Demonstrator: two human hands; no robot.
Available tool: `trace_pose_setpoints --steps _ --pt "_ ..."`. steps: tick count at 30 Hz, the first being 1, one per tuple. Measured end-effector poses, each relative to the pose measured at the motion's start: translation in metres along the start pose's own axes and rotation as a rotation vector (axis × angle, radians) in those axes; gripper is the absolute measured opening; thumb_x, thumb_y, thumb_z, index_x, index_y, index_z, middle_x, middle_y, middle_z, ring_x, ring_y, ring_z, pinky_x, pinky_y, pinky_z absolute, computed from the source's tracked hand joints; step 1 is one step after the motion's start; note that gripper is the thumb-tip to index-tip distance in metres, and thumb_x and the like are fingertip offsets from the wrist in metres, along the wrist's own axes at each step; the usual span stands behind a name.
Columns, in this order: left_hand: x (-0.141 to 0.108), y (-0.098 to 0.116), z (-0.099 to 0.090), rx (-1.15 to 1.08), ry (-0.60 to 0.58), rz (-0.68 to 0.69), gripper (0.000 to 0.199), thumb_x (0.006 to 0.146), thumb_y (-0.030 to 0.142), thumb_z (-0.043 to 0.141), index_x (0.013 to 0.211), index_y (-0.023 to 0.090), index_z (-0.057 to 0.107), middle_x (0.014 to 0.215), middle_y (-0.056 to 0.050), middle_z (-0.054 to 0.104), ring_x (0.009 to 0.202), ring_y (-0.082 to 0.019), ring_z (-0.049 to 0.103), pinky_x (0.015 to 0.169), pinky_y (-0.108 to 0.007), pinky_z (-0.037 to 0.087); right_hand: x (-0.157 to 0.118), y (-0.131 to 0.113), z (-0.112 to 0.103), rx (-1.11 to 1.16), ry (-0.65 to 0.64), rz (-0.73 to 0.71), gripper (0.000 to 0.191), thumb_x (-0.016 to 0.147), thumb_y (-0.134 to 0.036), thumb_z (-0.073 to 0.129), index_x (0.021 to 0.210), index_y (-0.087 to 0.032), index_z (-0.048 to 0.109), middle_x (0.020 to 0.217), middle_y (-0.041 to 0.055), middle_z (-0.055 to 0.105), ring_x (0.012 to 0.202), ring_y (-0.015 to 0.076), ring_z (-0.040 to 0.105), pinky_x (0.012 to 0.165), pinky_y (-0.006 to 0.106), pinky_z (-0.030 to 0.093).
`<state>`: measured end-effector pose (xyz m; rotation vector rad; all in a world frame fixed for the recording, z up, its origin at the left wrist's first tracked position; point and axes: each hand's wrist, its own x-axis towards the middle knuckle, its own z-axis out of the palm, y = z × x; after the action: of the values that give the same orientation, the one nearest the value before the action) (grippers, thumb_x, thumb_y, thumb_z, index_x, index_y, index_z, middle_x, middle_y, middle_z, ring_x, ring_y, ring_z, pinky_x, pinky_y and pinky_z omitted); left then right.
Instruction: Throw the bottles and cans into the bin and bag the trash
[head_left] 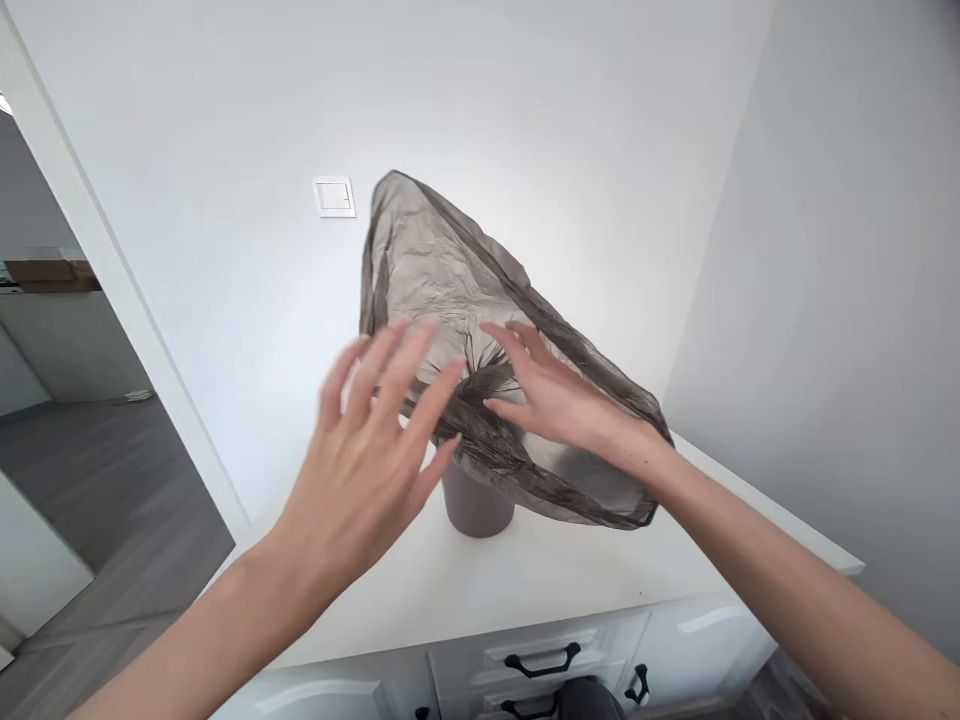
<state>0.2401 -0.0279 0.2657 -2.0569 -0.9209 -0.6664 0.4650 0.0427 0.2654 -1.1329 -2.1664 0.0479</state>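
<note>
grey plastic bag [450,260] gapes, its rim wide around the right hand [551,390].

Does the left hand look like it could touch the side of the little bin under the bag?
Probably yes. The left hand seems near, and nothing shows in front of the bin's lower side. Only its top is hidden, by the gray bag.

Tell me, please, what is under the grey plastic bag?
Under the bag, the lower part of a grey-brown container shows, standing on the white countertop; its rim and inside are covered.
</note>
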Motion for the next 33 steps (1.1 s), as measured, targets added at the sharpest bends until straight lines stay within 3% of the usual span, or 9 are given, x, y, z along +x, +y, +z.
trace_pose_setpoints --steps 2,7,10,14,18,24,29,31,33 --pt "0.002 -0.002 0.028 -0.063 -0.137 0.113 0.075 0.100 0.045 0.059 0.161 0.019 0.023 0.158 -0.018 0.047 0.152 -0.036 0.035 0.125 -0.062 0.021 -0.002 0.009 0.008 -0.045 -0.100 0.043 0.079 0.093 -0.026 0.063 0.162 -0.027 0.024 0.169 0.0139 0.022 0.151 0.0346 0.035 0.117 0.046 0.039" --pt "-0.003 -0.017 0.106 -0.141 -0.479 0.156 0.099 0.081 0.060 0.078 0.156 0.011 0.035 0.134 -0.020 0.065 0.123 -0.036 0.061 0.112 -0.054 0.037 -0.004 0.039 0.039 -0.066 -0.316 0.078 0.065 0.096 -0.032 0.062 0.155 -0.026 0.037 0.152 0.0156 0.051 0.136 0.0344 0.054 0.106 0.043 0.047" --pt "-0.008 -0.024 0.138 -0.158 -0.531 0.144 0.069 0.088 0.042 0.076 0.146 0.014 0.051 0.128 -0.017 0.068 0.119 -0.033 0.062 0.104 -0.047 0.043 -0.002 0.057 0.052 -0.087 -0.364 0.094 0.057 0.098 -0.036 0.062 0.151 -0.021 0.045 0.149 0.0176 0.056 0.135 0.0352 0.055 0.106 0.043 0.046" --pt "-0.012 -0.026 0.155 -0.185 -0.502 0.173 0.034 0.092 0.013 0.063 0.125 0.017 0.068 0.112 -0.011 0.074 0.112 -0.027 0.063 0.096 -0.041 0.044 -0.003 0.072 0.054 -0.112 -0.350 0.119 0.055 0.098 -0.036 0.060 0.148 -0.016 0.049 0.147 0.0186 0.058 0.138 0.0349 0.053 0.110 0.044 0.044" --pt "-0.016 -0.028 0.146 -0.248 -0.479 0.213 0.039 0.086 -0.001 0.055 0.114 0.020 0.072 0.101 -0.005 0.077 0.100 -0.023 0.064 0.086 -0.036 0.042 -0.007 0.071 0.044 -0.121 -0.316 0.127 0.052 0.099 -0.036 0.057 0.146 -0.016 0.053 0.149 0.0173 0.057 0.139 0.0359 0.052 0.110 0.046 0.044" --pt "-0.024 -0.031 0.097 -0.455 -0.506 0.288 0.040 0.086 -0.003 0.050 0.104 0.024 0.074 0.092 -0.001 0.076 0.091 -0.019 0.065 0.083 -0.033 0.044 -0.007 0.046 0.041 -0.016 -0.349 0.003 0.037 0.099 -0.034 0.056 0.132 -0.021 0.067 0.137 0.0102 0.069 0.126 0.0301 0.063 0.101 0.037 0.048" --pt "-0.023 -0.045 0.055 -0.475 -0.425 0.241 0.044 0.091 -0.001 0.042 0.110 0.024 0.072 0.102 -0.002 0.077 0.100 -0.020 0.066 0.091 -0.035 0.045 0.013 0.033 0.057 0.067 -0.533 -0.079 0.026 0.093 -0.023 0.059 0.112 -0.023 0.077 0.109 0.0052 0.079 0.095 0.0232 0.072 0.081 0.031 0.051" --pt "-0.025 -0.052 0.042 -0.451 -0.385 0.241 0.037 0.095 0.003 0.043 0.108 0.024 0.071 0.101 -0.003 0.077 0.102 -0.021 0.065 0.095 -0.037 0.044 0.022 0.031 0.069 0.141 -0.650 -0.126 0.024 0.087 -0.020 0.066 0.106 -0.024 0.080 0.105 0.0021 0.080 0.089 0.0196 0.071 0.075 0.027 0.051" --pt "-0.030 -0.058 0.033 -0.446 -0.359 0.256 0.026 0.098 0.009 0.048 0.103 0.023 0.070 0.099 -0.003 0.076 0.102 -0.021 0.064 0.096 -0.039 0.043 0.032 0.028 0.085 0.278 -0.645 -0.084 0.018 0.075 -0.018 0.079 0.092 -0.023 0.081 0.090 -0.0009 0.080 0.076 0.0162 0.070 0.066 0.024 0.049"
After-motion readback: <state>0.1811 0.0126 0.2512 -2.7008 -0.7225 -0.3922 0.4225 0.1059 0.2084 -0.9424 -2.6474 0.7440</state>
